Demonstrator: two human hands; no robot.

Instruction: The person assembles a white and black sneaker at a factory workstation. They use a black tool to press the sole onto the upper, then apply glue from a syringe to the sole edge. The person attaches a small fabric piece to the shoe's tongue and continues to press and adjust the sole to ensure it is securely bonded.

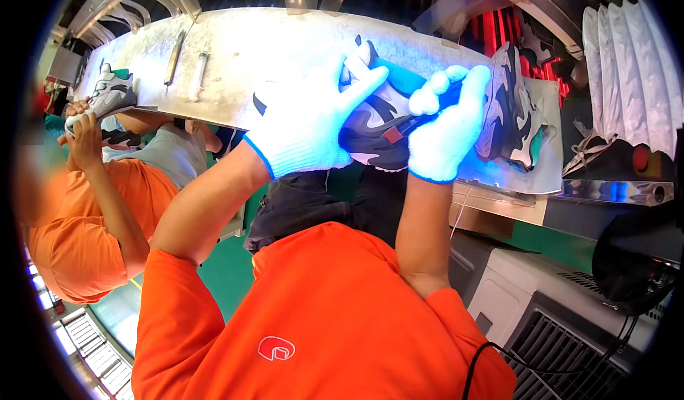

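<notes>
Both my hands wear white knit gloves. My left hand wraps over a grey, white, black and teal sneaker and holds it above the edge of the metal conveyor table. My right hand presses against the same sneaker from the right, fingers curled around a dark, thin tool that is mostly hidden. A small red tab shows on the shoe between the two gloves.
A second matching sneaker lies on the table to the right. At the left a co-worker in an orange shirt holds another sneaker. Two long tools lie on the table. A grey machine housing stands at the lower right.
</notes>
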